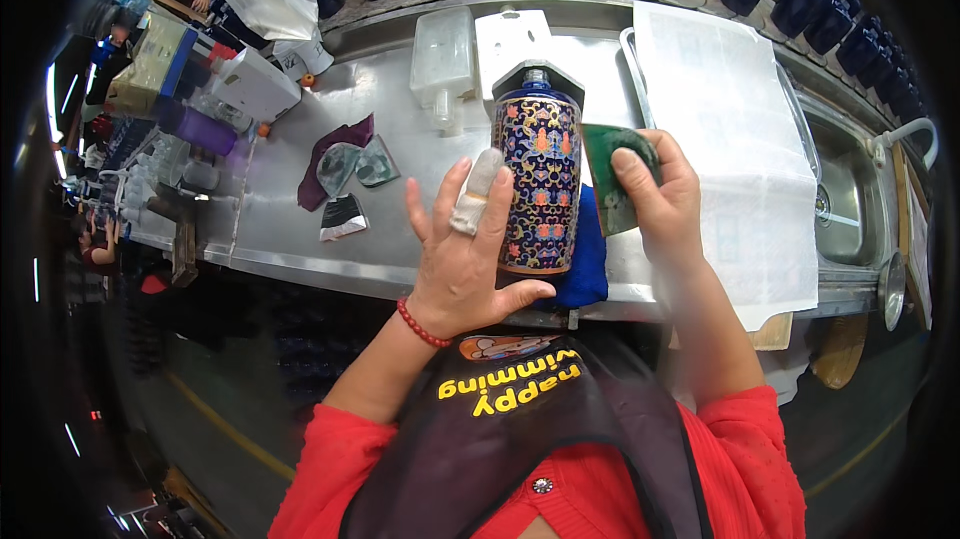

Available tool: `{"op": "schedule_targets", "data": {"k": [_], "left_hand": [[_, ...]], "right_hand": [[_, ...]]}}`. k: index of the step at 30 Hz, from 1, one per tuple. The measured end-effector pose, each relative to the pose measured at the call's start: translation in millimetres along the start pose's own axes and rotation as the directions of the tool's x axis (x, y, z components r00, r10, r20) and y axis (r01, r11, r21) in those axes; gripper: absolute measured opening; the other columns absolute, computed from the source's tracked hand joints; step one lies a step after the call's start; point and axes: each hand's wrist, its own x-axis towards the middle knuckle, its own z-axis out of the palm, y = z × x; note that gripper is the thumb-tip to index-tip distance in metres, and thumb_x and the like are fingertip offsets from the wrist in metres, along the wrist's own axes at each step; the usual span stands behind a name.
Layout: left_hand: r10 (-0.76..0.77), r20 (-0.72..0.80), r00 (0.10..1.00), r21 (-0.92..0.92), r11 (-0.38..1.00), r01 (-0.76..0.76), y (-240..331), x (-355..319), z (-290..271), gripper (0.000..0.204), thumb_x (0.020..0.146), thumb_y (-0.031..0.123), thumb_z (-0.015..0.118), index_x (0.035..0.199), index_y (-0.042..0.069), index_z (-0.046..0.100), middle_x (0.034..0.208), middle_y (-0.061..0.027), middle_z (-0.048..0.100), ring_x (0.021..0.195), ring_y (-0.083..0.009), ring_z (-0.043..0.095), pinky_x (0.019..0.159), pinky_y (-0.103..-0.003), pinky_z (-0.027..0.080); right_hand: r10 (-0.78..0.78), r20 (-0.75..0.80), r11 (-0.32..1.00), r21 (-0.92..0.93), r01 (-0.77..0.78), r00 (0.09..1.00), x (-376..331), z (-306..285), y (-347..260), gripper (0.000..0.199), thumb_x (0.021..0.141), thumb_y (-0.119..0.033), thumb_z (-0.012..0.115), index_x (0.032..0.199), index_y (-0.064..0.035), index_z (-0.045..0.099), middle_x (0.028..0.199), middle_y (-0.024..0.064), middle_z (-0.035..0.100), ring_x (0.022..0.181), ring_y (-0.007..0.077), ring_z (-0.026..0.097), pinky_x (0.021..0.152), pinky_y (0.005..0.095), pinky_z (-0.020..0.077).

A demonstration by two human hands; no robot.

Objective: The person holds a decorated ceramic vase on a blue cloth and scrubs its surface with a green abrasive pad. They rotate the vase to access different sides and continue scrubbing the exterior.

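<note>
Here's the patterned blue bottle (540,184), lying on the desk (275,229), its neck by a grey holder (568,82), perhaps so it won't roll. The left hand (452,269) is grasping nothing, fingers spread against the bottle's side, seemingly steadying it. And the right hand (664,201) pinches a green scraper (606,174) close by! Blue cloth (588,274) peeks out alongside, likely as padding.

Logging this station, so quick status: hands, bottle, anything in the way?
Left hand open, at left side of patterned bottle. Right hand gripping flat green piece at bottle's right edge. Neck points away. Possible obstruction: blue cloth at bottle's lower right.
</note>
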Motion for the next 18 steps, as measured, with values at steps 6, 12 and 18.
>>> {"op": "schedule_targets", "data": {"k": [6,12,18], "left_hand": [[0.103,0.122,0.987,0.045,0.993,-0.109,0.3,31.9,-16.7,0.123,0.077,0.091,0.048,0.157,-0.002,0.036,0.153,-0.0241,0.047,0.153,-0.0434,0.021,0.117,-0.072,-0.003],[0.127,0.153,0.98,0.08,0.987,-0.141,3.1,42.4,-22.6,0.124,0.074,0.091,0.052,0.157,0.0,0.038,0.155,-0.0247,0.045,0.149,-0.0465,0.032,0.121,-0.067,0.002],[0.161,0.155,0.975,0.08,0.981,-0.175,7.1,47.6,-23.7,0.121,0.075,0.089,0.054,0.155,-0.001,0.041,0.153,-0.0241,0.048,0.147,-0.0472,0.036,0.122,-0.065,0.01]], "right_hand": [[-0.503,-0.024,0.685,-0.621,0.382,0.864,-11.6,11.7,24.2,0.036,0.095,0.003,0.059,0.131,0.0037,0.057,0.114,0.0203,0.067,0.099,0.034,0.065,0.085,0.0418,0.0536],[-0.576,0.277,0.398,-0.727,0.56,0.769,-17.4,24.0,32.6,0.066,0.079,0.011,0.059,0.144,0.0089,0.049,0.14,0.0329,0.055,0.117,0.0473,0.058,0.099,0.0478,0.0519],[-0.544,0.296,0.341,-0.777,0.529,0.785,-20.5,28.4,31.0,0.062,0.086,-0.001,0.06,0.146,0.008,0.048,0.142,0.0331,0.052,0.119,0.0452,0.059,0.094,0.0478,0.0521]]}}
